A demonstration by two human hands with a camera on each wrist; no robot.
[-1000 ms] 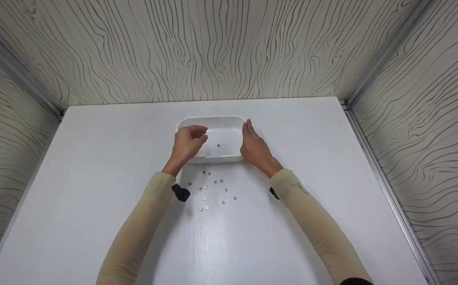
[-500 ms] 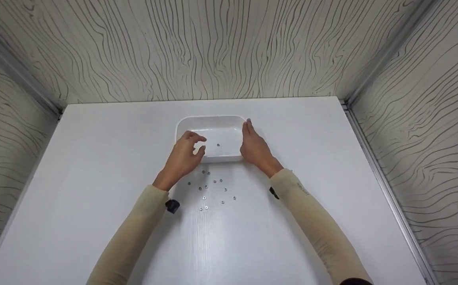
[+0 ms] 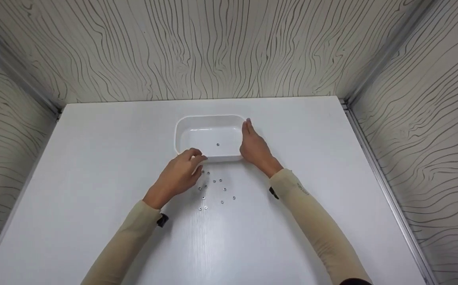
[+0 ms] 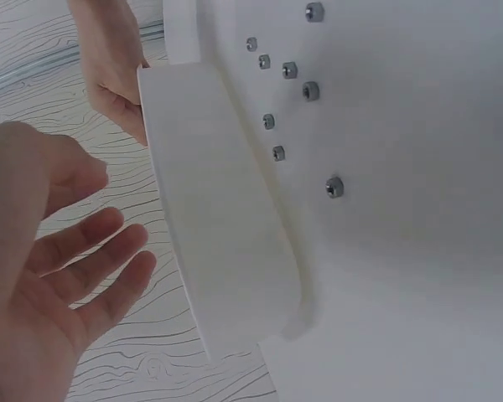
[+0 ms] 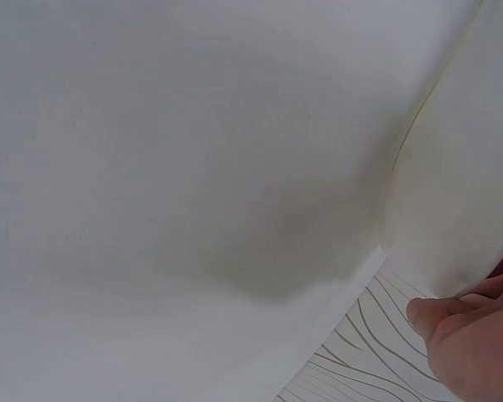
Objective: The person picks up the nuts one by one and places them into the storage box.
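Left hand [image 3: 177,173] is being drawn back toward the body. A second ago it was being held over the tray [image 3: 209,122], fingertips near each other; now it is being held by the tray's near left corner, above the table [image 3: 312,138]. Contact with the rim isn't being shown clearly; in the left wrist view a gap is being left between fingers and wall.

Left hand state: fingers are being kept bent and spread, thumb well apart, nothing visibly being held. Part of the near rim is being covered by it in the head view.

Right hand [image 3: 255,148]: no real shift being seen. The tray is being gripped at its right end, wall apparently being pinched, fingers being laid along the outside. The tray is being kept in place on the table, toward the far edge.

One nut [image 3: 218,145] is being held inside, on the tray floor, same spot as in the earlier frames. About a dozen loose nuts [image 3: 214,181] are being left scattered in front of the tray, not visibly being disturbed.

Meaning, as judged: no added nut is being shown in the tray over this second; most are being left outside, so an early stage is being suggested.
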